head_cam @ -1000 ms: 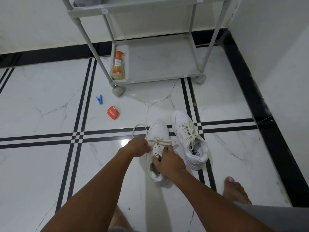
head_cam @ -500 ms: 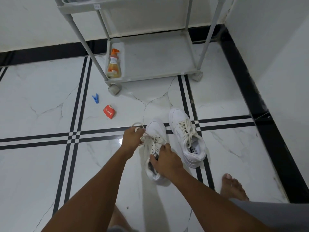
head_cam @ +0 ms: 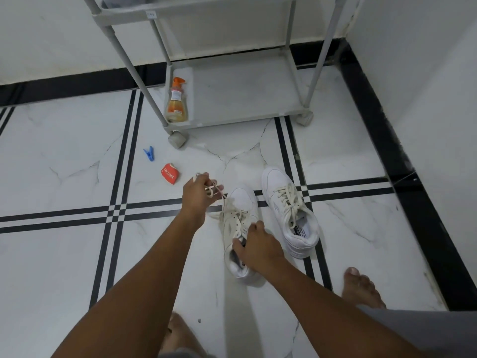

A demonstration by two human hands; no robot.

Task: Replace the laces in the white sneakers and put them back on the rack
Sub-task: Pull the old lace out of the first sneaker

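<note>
A: Nearest, right hand (head_cam: pixel 259 248) gripping near sneaker (head_cam: pixel 238 228) at the collar. Left hand (head_cam: pixel 197 195) pinching its lace (head_cam: pixel 215 188), pulled left.

B: Floppy, probably light. Best pinched by the tip. Laced sneaker (head_cam: pixel 289 210) right, rack (head_cam: pixel 247 117) far.

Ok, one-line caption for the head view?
Left hand pulls the lace from a white sneaker steadied by the right hand.

Two white sneakers on the floor: left (head_cam: pixel 238 228) half-unlaced (lace (head_cam: pixel 227 202) loose), right (head_cam: pixel 291 215) laced.
</note>
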